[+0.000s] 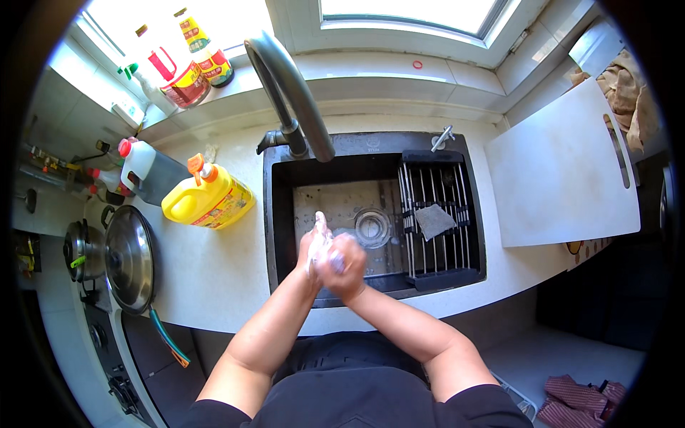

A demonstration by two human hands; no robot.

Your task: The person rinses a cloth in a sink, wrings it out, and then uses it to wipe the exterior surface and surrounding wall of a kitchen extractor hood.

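Both my hands are over the dark sink (pixel 280 214), wet and covered with white suds. My left hand (pixel 312 246) has at least one finger stretched upward, and foam lies along its inner side. Against it presses my right hand (pixel 347 265), its fingers bent and smeared by motion. A small whitish-purple patch shows between the hands; whether it is foam or an object, I cannot make out. Just beyond them sits the round drain (pixel 372 228) in the sink floor. The tall grey faucet (pixel 289 93) arches at the back left of the sink, and no running water is visible from it.
A drying rack (pixel 446 246) with a grey cloth (pixel 434 221) spans the sink's right side. On the left stand a yellow jug (pixel 208 198), a dark-filled bottle (pixel 151 173) and a lidded pan (pixel 130 260). A white cutting board (pixel 564 171) leans at right.
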